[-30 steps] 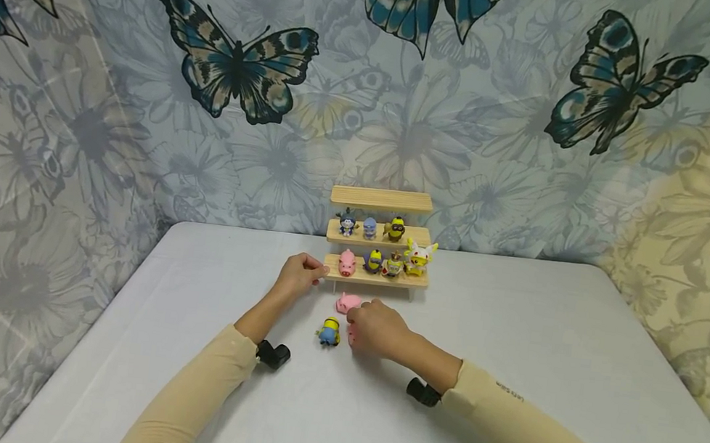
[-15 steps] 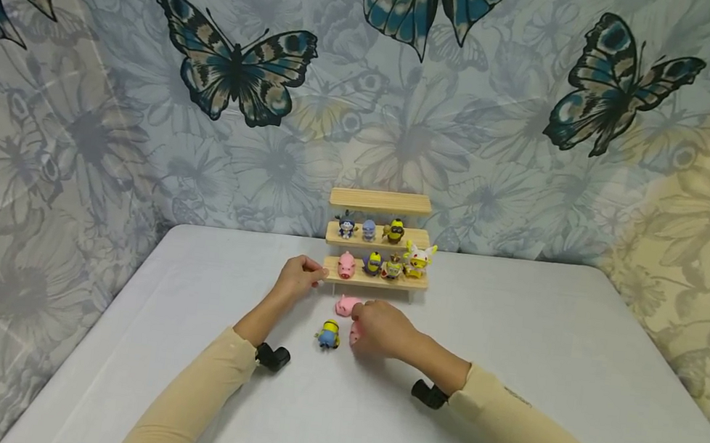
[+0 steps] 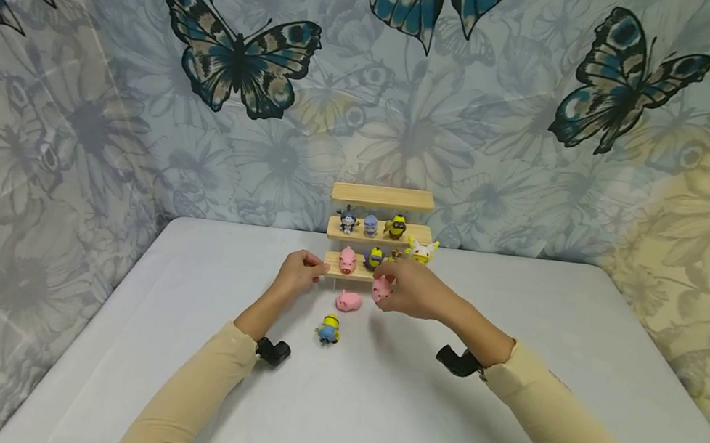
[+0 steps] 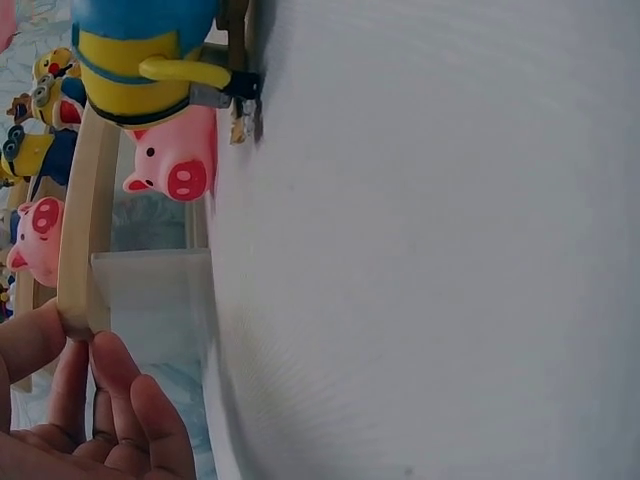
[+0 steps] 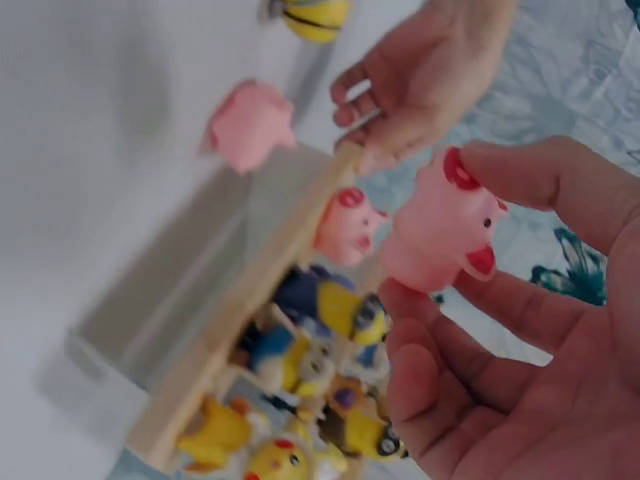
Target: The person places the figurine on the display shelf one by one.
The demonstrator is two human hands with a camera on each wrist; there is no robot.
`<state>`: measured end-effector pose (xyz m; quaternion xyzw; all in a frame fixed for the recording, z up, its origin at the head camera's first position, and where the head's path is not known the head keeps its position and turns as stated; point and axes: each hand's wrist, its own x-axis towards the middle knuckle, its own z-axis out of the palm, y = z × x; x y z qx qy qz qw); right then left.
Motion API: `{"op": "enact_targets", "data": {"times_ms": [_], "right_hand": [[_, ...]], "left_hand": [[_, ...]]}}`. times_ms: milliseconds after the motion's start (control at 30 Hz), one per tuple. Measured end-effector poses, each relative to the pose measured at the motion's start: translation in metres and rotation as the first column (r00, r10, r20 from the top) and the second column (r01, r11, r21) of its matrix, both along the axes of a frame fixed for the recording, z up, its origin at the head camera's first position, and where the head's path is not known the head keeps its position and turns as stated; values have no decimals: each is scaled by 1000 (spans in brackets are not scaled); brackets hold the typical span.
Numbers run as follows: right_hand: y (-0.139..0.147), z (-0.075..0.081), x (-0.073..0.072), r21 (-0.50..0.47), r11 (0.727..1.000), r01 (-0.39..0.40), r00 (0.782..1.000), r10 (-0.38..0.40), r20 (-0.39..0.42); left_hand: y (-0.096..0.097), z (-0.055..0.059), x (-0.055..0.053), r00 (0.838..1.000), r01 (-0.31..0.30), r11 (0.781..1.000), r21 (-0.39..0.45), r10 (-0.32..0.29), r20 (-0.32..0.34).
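My right hand [image 3: 416, 289] pinches a pink toy pig [image 5: 440, 225] between thumb and fingers, raised off the table in front of the bottom tier of a wooden display shelf [image 3: 338, 275]. At that tier's left end, my left hand [image 4: 95, 400] grips the board's corner with thumb and fingertips. A second toy pig [image 3: 347, 260] stands on the bottom tier, beside a purple-clad minion figure [image 3: 373, 258]. On the table before the shelf lie a third toy pig [image 3: 349, 301] and a blue-and-yellow minion figure [image 3: 329, 329]. My right hand partly hides the figures at the tier's right.
The middle tier [image 3: 334, 234] bears several small figures. Nothing stands on the top tier [image 3: 383, 196]. A white-and-yellow figure [image 3: 421, 250] is at the bottom tier's right end. White cloth covers the table [image 3: 241, 413], with a butterfly-patterned backdrop [image 3: 407, 110] behind.
My right hand has lifted the toy pig from the table beside the blue-and-yellow minion and carried it up and forward to the shelf's front. The left hand stays at the shelf's end.
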<state>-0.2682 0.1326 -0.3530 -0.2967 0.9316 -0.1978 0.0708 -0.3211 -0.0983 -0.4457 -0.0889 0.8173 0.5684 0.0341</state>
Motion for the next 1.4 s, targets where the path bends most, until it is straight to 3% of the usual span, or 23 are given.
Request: {"op": "enact_targets", "data": {"times_ms": [200,300,767,900,1067,1400], "right_hand": [[5,17,-10,-51,999,-2,1000,1,-30],[8,24,-15,-67,998,15,1000,-15,-6],[6,43,-33,-177,978,106,993,-113,-26],[4,49,-43,-218,964,151,987,-161,-27],[3,57,-57,-190,969,161,981,-178,-74],[-14,70,-91,-182,964,194,977,-207,-53]], "left_hand": [[-2,2,-3,1000,9,1000,-5,-9,11],[-2,1,-2,1000,7,1000,-10,-7,10],[0,0,-1,1000,-2,1000,-3,3,26],[0,-2,-2,1000,-9,1000,-8,9,19],[0,-3,-2,1000,-1,1000,-6,1,19],[-1,0,-2,1000,-2,1000,-2,2,10]]}}
